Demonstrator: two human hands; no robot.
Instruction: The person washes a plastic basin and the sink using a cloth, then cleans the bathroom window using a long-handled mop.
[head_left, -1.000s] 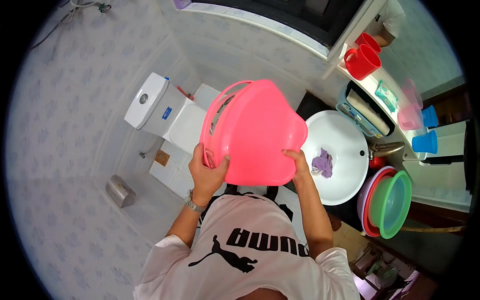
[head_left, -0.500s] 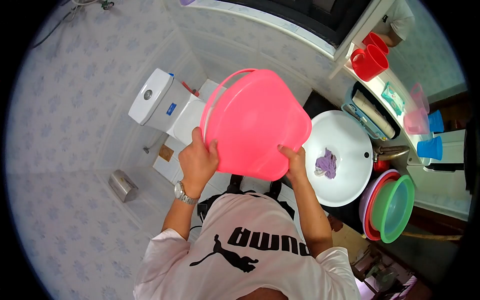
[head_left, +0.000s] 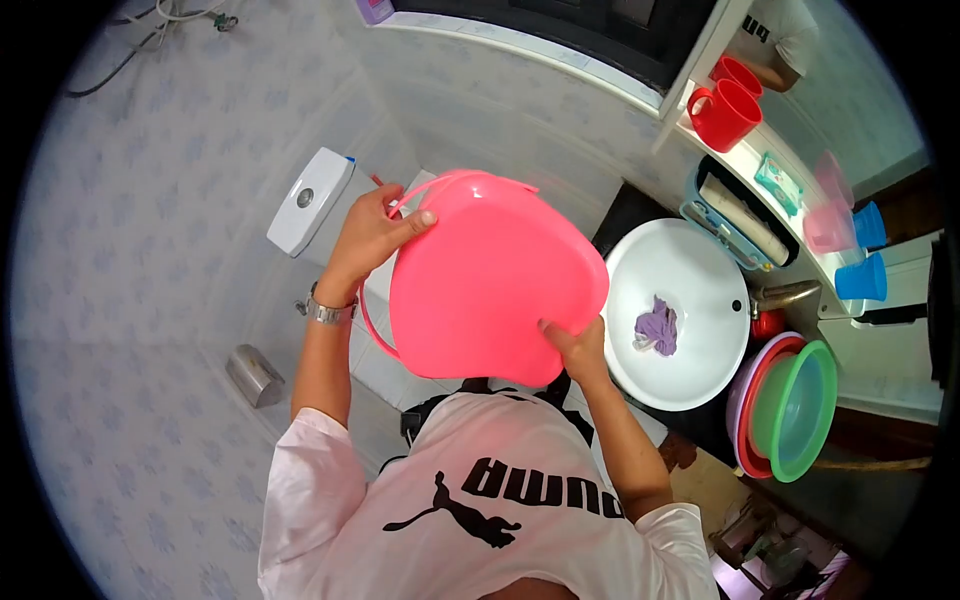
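Note:
A pink plastic bucket-like container [head_left: 490,280] with a thin pink handle is held up in front of my body, its smooth side facing the camera. My left hand [head_left: 385,230], with a metal watch on the wrist, grips its upper left edge near the handle. At the lower right edge, my right hand [head_left: 580,350] holds on with the thumb on the pink surface; its other fingers are mostly hidden. The white oval sink [head_left: 690,260] is just right of the container, with a crumpled purple cloth [head_left: 658,327] in it.
A white toilet [head_left: 309,203] stands behind the container on the left. Nested basins [head_left: 800,412] sit below the tap [head_left: 785,296]. A shelf at right holds a red mug [head_left: 723,115], a wipes pack [head_left: 778,184] and a blue cup [head_left: 862,278]. A metal holder [head_left: 254,376] is on the left wall.
My left hand has moved up along the container's left edge, and the handle now hangs lower on that side. The container has turned, while my right hand stays at its lower right.

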